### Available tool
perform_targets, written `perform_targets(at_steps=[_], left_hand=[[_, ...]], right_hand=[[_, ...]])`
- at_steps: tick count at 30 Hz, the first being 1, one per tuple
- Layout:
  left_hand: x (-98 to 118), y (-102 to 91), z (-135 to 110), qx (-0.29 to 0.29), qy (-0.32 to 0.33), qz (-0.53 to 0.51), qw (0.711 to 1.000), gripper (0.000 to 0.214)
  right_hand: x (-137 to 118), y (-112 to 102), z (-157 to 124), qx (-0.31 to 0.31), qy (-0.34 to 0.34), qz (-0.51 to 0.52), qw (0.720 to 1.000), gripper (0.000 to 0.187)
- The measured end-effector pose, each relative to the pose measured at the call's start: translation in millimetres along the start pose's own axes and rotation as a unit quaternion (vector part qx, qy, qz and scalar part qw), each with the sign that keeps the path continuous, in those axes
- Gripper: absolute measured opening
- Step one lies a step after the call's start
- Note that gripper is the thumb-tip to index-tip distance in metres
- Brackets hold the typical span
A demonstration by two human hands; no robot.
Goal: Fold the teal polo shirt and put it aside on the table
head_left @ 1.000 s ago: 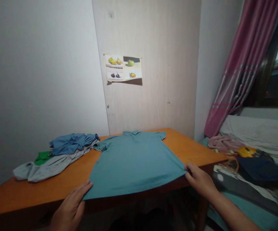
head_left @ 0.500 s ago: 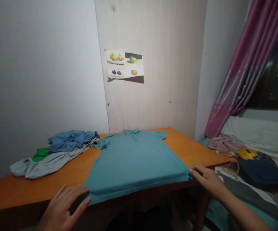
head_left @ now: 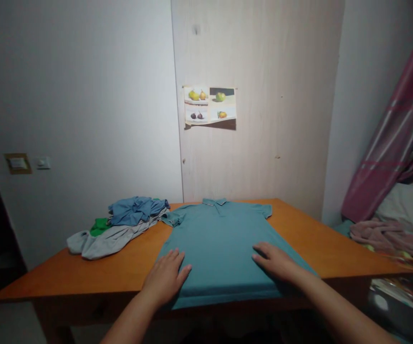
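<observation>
A teal polo shirt [head_left: 224,239] lies spread out on the orange wooden table [head_left: 299,229], its collar toward the wall and its hem draped over the front edge. My left hand [head_left: 166,274] rests on the shirt's lower left side, palm down with fingers stretched out. Over the lower right part of the shirt is my right hand [head_left: 272,260], fingers extended and the thumb apart. Whether its palm presses on the cloth or hovers just above, I cannot tell. Neither hand grips the fabric.
Crumpled clothes in blue [head_left: 134,210], grey [head_left: 113,241] and green [head_left: 100,226] lie heaped at the table's left. A fruit picture [head_left: 209,105] hangs on the wall behind. To the right are a pink curtain [head_left: 381,157] and a pink fluffy cloth [head_left: 388,234].
My right hand has let go of the hem's right corner and moved inward onto the shirt. My left hand has moved up from the left corner onto the cloth. The view has turned left.
</observation>
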State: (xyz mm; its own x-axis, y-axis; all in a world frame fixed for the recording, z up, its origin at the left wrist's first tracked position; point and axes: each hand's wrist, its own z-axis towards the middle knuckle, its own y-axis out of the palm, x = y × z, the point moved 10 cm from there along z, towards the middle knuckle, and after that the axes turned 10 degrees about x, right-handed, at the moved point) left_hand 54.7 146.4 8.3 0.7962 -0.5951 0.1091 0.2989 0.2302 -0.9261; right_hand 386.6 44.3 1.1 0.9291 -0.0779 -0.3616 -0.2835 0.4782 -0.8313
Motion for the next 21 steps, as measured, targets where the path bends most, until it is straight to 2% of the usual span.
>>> perform_targets(at_steps=[2,5,7,10,12,15,21], left_hand=[[-19.2,-11.0,-8.4,0.019,-0.026,0.029,0.999,0.064],[-49.2,-36.8,-10.8,0.049,-0.070,0.057,0.995,0.050],[-65.3,-50.0,-2.2,0.063,-0.107,0.054,0.991,0.045],[-75.6,-50.8,22.7,0.056,-0.146,0.039,0.987,0.038],[-75.6,-41.9,40.8,0.040,-0.165,0.033,0.985,0.035],[-72.8,-25.7,60.3,0.016,-0.184,0.029,0.982,0.037],[-75.6,-15.7,67.8,-0.004,-0.217,0.037,0.976,0.025]], right_hand=[[28.3,-2.1,-7.6,0.017,0.014,-0.030,0.999,0.055],[75.2,-28.7,-12.1,0.063,0.057,-0.043,0.995,0.045],[102.8,-51.4,-8.0,0.095,0.108,-0.048,0.988,0.036],[137.1,-68.9,2.1,0.107,0.228,-0.027,0.967,0.021],[147.6,-68.4,10.6,0.099,0.281,-0.018,0.955,0.015],[154.2,-59.7,22.0,0.081,0.335,-0.002,0.939,0.016],[155.7,-39.3,39.3,0.008,0.419,0.093,0.903,0.016]])
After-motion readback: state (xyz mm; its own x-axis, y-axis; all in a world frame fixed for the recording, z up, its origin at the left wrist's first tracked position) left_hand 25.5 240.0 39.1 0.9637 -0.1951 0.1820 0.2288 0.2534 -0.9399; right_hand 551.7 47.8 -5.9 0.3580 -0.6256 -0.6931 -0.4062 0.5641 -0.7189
